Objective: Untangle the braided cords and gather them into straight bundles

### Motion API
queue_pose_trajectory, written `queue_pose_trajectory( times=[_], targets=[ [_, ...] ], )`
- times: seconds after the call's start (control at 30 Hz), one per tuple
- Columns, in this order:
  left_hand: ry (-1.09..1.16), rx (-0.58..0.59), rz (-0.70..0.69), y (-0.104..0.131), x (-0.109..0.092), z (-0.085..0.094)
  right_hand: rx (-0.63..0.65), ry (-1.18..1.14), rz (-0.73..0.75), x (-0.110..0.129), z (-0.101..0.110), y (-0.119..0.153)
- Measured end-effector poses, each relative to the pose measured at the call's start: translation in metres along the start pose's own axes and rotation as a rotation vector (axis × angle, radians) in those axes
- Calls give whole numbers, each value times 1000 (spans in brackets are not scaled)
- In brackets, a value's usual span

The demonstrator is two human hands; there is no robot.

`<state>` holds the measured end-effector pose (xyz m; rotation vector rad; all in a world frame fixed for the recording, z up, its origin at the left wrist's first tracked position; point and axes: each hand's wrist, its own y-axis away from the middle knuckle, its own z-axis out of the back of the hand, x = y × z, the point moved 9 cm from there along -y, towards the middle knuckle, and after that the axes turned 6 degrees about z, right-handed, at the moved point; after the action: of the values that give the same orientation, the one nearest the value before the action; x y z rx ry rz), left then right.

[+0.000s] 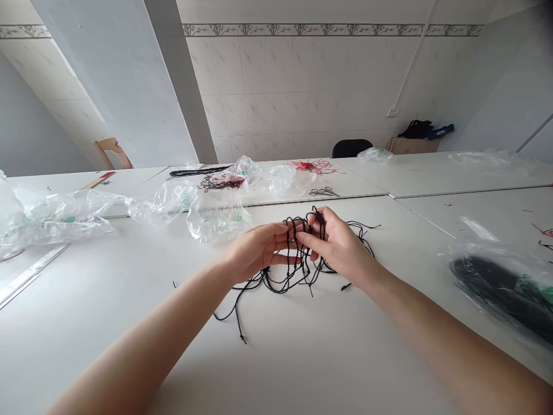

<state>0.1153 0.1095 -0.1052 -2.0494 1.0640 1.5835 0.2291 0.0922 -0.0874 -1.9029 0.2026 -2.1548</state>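
Gently, black braided cords point(287, 282) are hanging in loops over a white table

The left hand point(259, 246) is opening wide, with its fingers stretching out behind the loops. The cords are lying across those fingers, which is probably keeping the strands side by side, so each strand is easy to see. I cannot tell if the left thumb is pressing on any cord.

The right hand point(336, 239) is pinching near the top of the bunch. Its thumb is reaching toward the left fingers, and its other fingers are curling around a knotted part point(319, 218). That tight hold is likely stopping the bunch from slipping. The 2 hands are working close together, just above the white table point(324, 369). The lower loops and loose ends are drooping onto it, so the table may be carrying some of their weight.

Farther back, scissors point(325, 192) are lying near red strings point(313, 167), maybe so that they are not getting in the way. See-through plastic bags point(218, 222) are sitting to the left. On the right, another plastic bag point(479, 230) is wrapping a black bundle point(488, 276), perhaps to keep it tidy.
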Motion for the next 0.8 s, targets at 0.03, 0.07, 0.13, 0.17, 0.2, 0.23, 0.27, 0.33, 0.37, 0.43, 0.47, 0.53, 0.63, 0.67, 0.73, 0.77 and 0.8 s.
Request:
queue_pose_trajectory(
  times=[0.03,0.07,0.13,0.17,0.2,0.23,0.27,0.33,0.37,0.43,0.47,0.53,0.63,0.67,0.73,0.77,0.8],
  targets=[
    [-1,7,-2,0,0,-1,0,4,-1,-1,0,0],
    [-5,16,-6,1,-1,-2,-1,10,-2,-1,0,0],
    [-23,33,-14,2,-2,-4,-1,20,-1,-2,1,0],
    [-33,36,-19,2,-2,-4,0,23,1,-2,1,0],
    [-42,36,-21,2,-3,-4,2,23,4,-2,1,0],
    [-48,35,-23,3,-3,-5,4,24,6,-2,1,0],
    [-51,33,-23,3,-3,-4,3,26,7,-2,2,0],
    [-54,38,-24,3,-3,-5,2,27,5,-2,2,0],
    [-57,45,-25,3,-3,-6,2,27,4,-2,2,0],
    [-64,59,-31,3,-4,-7,4,23,4,-2,2,1],
    [-65,63,-33,3,-4,-8,4,21,6,-2,1,1],
    [-68,64,-32,3,-4,-8,4,20,7,-2,1,1],
    [-73,62,-32,2,-3,-8,3,21,5,-2,1,1],
    [-76,62,-34,2,-3,-8,1,21,4,-3,1,1],
    [-80,64,-38,2,-4,-7,-1,19,4,-2,1,1],
    [-81,66,-38,2,-3,-7,-1,18,5,-2,1,1],
    [-80,65,-37,2,-3,-7,-1,19,6,-2,1,1]
  ],
)
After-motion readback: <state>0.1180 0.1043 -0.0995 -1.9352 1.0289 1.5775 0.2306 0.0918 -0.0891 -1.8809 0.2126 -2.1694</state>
